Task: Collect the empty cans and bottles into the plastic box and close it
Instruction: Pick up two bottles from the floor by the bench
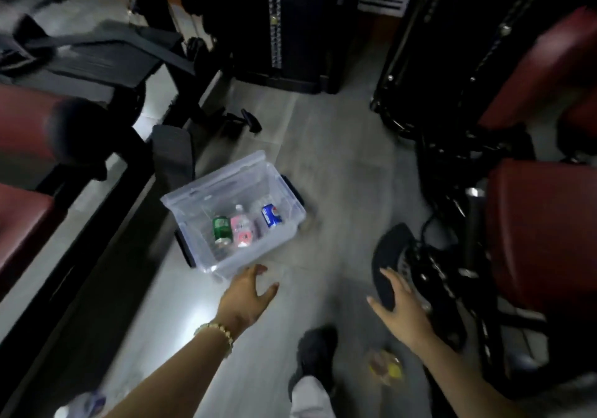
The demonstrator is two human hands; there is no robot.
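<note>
Standing on the grey floor (323,146) left of centre, a clear plastic box (193,199) has no lid on it and sits between the dark seat frames at the left and the black equipment at the right. Inside it, left to right: a green can (221,231), a pink-labelled bottle (242,228), a blue can (272,214); all three lie on the box bottom. Just below the box's near corner, the left hand (247,295), with a beaded bracelet (217,333) at the wrist, has its fingers (258,270) spread, holding nothing. A dark shoe (318,349) shows at bottom centre. Right of it, a blurred yellowish object (386,366) lies on the floor; type not discernible. The right hand (402,311) is empty, its fingers spread, over a black curved part (386,256).
</note>
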